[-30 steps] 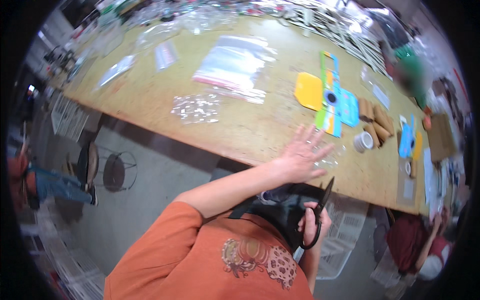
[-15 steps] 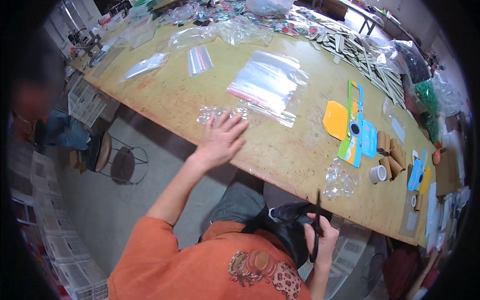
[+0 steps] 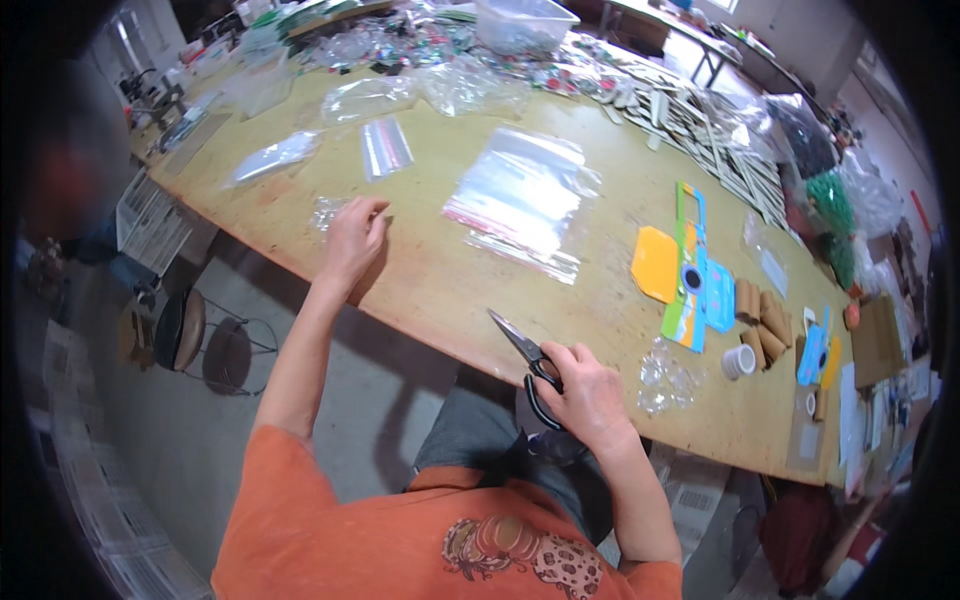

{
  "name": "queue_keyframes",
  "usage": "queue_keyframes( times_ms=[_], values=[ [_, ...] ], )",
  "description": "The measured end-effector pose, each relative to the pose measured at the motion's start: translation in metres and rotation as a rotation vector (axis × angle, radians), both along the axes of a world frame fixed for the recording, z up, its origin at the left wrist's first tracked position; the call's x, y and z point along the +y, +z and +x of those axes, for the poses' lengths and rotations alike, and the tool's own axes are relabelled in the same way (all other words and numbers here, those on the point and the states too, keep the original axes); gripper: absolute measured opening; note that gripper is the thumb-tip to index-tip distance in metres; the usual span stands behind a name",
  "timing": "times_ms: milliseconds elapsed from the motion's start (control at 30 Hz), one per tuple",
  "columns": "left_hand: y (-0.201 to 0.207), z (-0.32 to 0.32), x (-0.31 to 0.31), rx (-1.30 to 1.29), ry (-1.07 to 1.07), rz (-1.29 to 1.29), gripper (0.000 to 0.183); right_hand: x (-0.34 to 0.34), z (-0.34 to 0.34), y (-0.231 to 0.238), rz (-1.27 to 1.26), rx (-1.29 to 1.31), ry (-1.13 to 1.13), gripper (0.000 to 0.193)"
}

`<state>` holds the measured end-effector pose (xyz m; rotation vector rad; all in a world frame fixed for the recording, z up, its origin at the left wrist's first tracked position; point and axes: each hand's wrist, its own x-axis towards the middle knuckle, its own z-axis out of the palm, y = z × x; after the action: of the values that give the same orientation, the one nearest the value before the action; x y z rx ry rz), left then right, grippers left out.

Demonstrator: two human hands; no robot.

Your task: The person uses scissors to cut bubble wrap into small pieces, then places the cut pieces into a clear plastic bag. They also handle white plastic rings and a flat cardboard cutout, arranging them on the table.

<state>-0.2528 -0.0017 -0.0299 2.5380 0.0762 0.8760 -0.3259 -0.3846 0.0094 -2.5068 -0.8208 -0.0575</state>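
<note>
My right hand [image 3: 585, 395] grips black-handled scissors [image 3: 530, 355] over the table's near edge, their blades pointing away and to the left. Further left, my left hand [image 3: 357, 238] is low over the table, its fingers bent and drawn together. A crinkled clear plastic piece [image 3: 326, 212] lies against that hand's left side; whether the fingers pinch anything is hidden. Between and beyond the hands lies a stack of clear zip bags [image 3: 515, 195] with red strips. Clear plastic round pieces [image 3: 668, 378] lie right of the scissors.
Flat colourful card cut-outs [image 3: 690, 275], brown cardboard tubes [image 3: 765, 315] and a white roll [image 3: 738, 361] lie to the right. Smaller bags [image 3: 386, 148] are further back. Pale sticks [image 3: 700, 140] heap at the far right. A stool [image 3: 185, 330] stands left, near another person.
My left hand has moved left, from flat to bent, and the crinkled plastic has shifted left too. My right hand has raised the scissors from near my lap to the table edge.
</note>
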Motion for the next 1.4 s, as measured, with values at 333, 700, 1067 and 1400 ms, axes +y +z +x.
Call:
queue_keyframes(
  times_ms=[333, 700, 1067, 1400],
  values=[
    [0.003, 0.165, 0.075, 0.237, 0.523, -0.074, 0.054, 0.024, 0.0, -0.024, 0.103, -0.284, -0.136, 0.043],
    [-0.041, 0.204, 0.142, 0.405, 0.094, -0.518, 0.038, 0.025, 0.002, -0.027, 0.149, -0.295, -0.149, 0.043],
    [0.043, 0.167, 0.072, 0.036, -0.363, -0.792, 0.025, 0.019, 0.001, -0.027, 0.192, -0.272, -0.147, 0.043],
    [0.037, 0.129, -0.079, 0.442, -0.708, 0.193, 0.039, 0.013, 0.0, -0.026, 0.248, -0.212, -0.143, 0.043]
  ],
)
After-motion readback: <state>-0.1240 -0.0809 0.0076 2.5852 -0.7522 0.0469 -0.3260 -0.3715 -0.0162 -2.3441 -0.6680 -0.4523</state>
